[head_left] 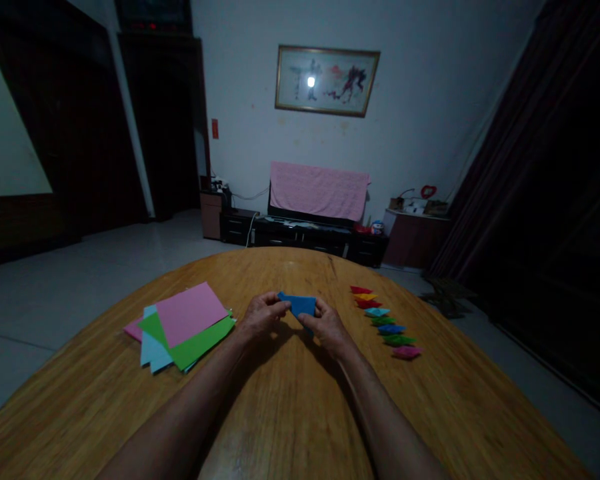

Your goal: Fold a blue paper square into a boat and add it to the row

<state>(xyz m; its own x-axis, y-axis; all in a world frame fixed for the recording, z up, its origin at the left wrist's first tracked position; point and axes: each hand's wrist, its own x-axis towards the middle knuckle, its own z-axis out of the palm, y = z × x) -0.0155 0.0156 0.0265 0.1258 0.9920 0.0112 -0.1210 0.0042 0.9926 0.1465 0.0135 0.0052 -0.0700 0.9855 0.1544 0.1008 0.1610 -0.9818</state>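
Observation:
A folded blue paper (300, 305) is held just above the round wooden table (290, 413), near its far middle. My left hand (263, 315) pinches the paper's left end with closed fingers. My right hand (326, 326) grips its right end, fingers curled around the edge. Both forearms reach in from the bottom of the view. Whether the paper touches the tabletop I cannot tell.
A loose stack of coloured paper sheets (185, 325), pink and green on top, lies left of my hands. A row of several small folded paper shapes (384, 321) in different colours lies to the right. Beyond the table stand a low cabinet (300, 233) and a pink-covered screen (319, 190).

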